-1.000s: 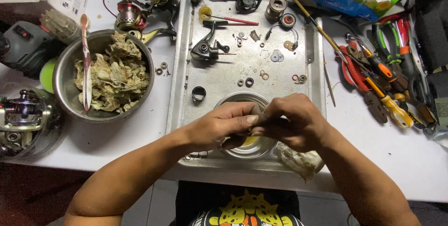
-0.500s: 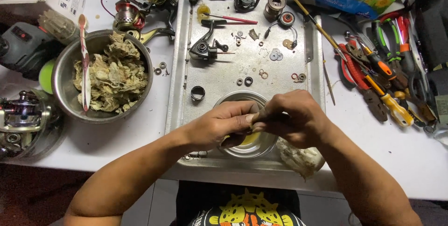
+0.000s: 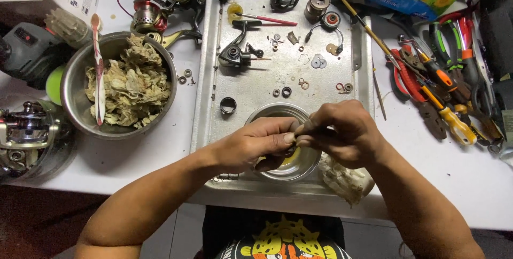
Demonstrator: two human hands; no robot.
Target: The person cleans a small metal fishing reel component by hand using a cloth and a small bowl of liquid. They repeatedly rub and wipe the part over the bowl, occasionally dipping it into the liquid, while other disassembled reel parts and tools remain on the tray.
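Hands: left hand (image 3: 256, 144) and right hand (image 3: 342, 133) meet fingertip to fingertip, pinched shut over the small metal bowl (image 3: 305, 161).
The pinched part is hidden; its axis and heading cannot be told.

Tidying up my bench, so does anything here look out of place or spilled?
A few small washers lie loose on the white table, outside the metal tray, beside the bowl of used rags. A crumpled rag hangs over the tray's front edge. Nothing looks spilled.

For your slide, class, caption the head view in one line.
Both hands, left hand and right hand, meet over a small metal bowl on a parts-strewn metal tray.
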